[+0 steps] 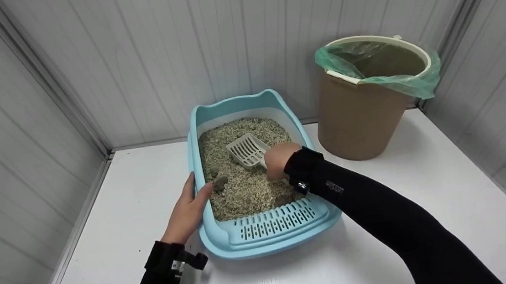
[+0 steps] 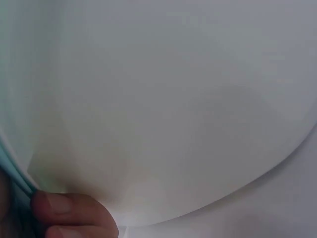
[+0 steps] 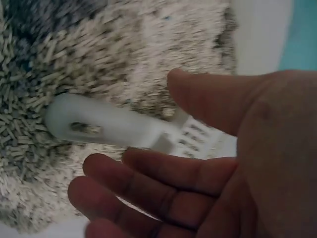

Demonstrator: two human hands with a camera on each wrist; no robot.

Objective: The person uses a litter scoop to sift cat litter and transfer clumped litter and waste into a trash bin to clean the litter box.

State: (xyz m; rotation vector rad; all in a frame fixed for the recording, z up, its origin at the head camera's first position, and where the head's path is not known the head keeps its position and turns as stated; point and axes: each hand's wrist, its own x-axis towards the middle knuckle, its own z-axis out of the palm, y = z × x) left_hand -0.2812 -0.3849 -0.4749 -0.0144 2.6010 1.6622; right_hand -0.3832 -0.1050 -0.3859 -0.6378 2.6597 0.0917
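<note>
A light blue litter box (image 1: 273,241) with a slotted front ledge holds pellet litter (image 1: 244,197). Its left rim is gripped by my left hand (image 1: 190,211), thumb on top. Left fingertips (image 2: 74,213) curl against the box's outer side in the left wrist view. A pale slotted litter scoop (image 1: 248,150) lies on the litter, its handle (image 3: 109,121) beneath my right hand (image 1: 280,160). In the right wrist view the thumb and loosely bent fingers stand apart around the handle, without closing on it. A dark clump (image 1: 220,183) sits near the left thumb.
A brown trash bin (image 1: 361,119) lined with a green bag (image 1: 413,86) stands behind and right of the box. Panelled walls (image 1: 158,54) enclose the white table (image 1: 117,209) at the back and both sides.
</note>
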